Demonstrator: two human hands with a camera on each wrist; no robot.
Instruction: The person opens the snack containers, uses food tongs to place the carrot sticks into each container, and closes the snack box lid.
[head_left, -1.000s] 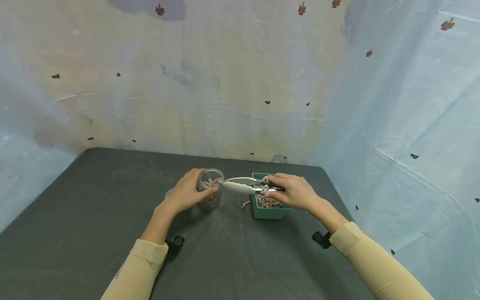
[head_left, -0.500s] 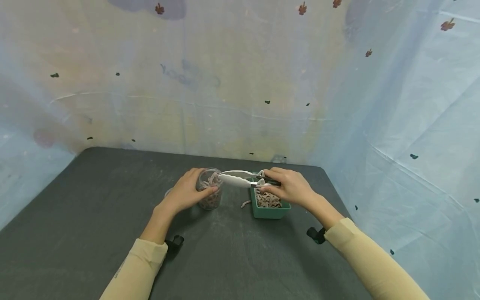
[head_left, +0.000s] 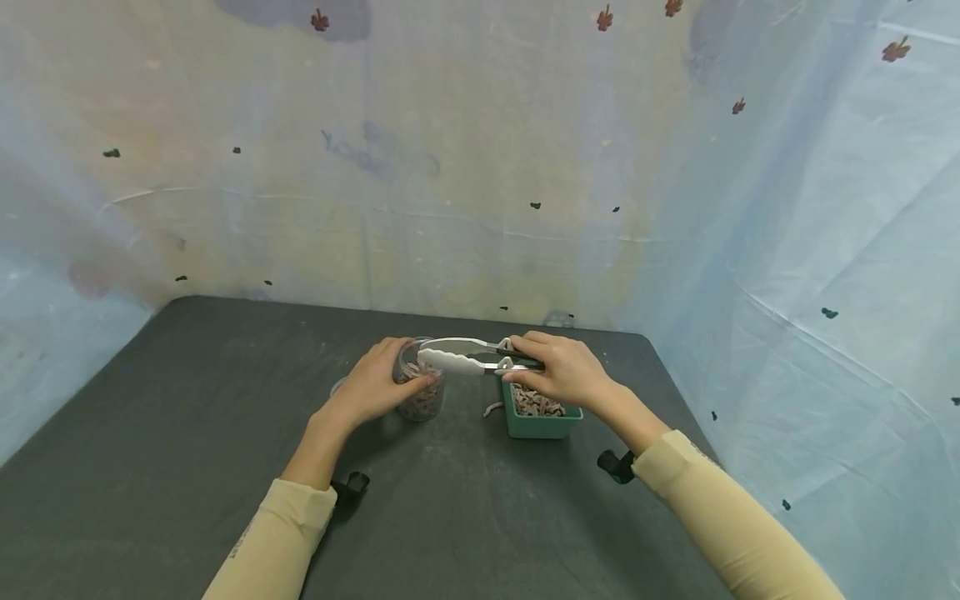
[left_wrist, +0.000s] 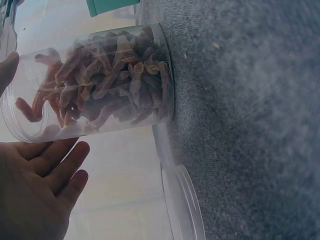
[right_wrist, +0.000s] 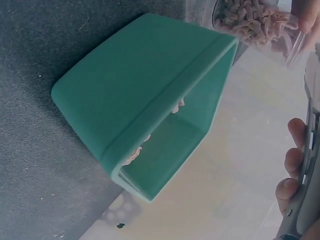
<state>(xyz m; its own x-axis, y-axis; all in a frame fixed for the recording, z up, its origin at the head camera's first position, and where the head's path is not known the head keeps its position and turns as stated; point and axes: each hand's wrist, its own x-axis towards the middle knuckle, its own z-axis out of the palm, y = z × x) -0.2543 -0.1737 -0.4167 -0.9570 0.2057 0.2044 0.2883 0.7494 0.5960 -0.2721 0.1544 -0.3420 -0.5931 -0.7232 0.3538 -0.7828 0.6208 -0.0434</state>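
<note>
My left hand [head_left: 369, 385] holds a clear plastic jar [head_left: 422, 406] upright on the dark table, thumb at the near side and fingers behind it. Brownish, twisted dried strips [left_wrist: 107, 77] fill much of the jar in the left wrist view. With my right hand [head_left: 566, 371] I grip a pair of tongs [head_left: 456, 362], white-tipped with dark handles. Their tips are parted and stand over the jar's mouth, no strip visible between them. Below my right hand sits a green rectangular tub [head_left: 543, 428] with more of these strips.
One loose strip [head_left: 492, 408] lies on the table just left of the tub. A clear round lid [left_wrist: 184, 202] is beside the jar, mostly hidden behind my left hand in the head view. A plastic sheet [head_left: 450, 208] hangs behind the table.
The tongs and my right hand have moved left, from the jar's rim to over its mouth. Strips seen at the tong tips earlier now lie lower in the jar. My left hand stays put.
</note>
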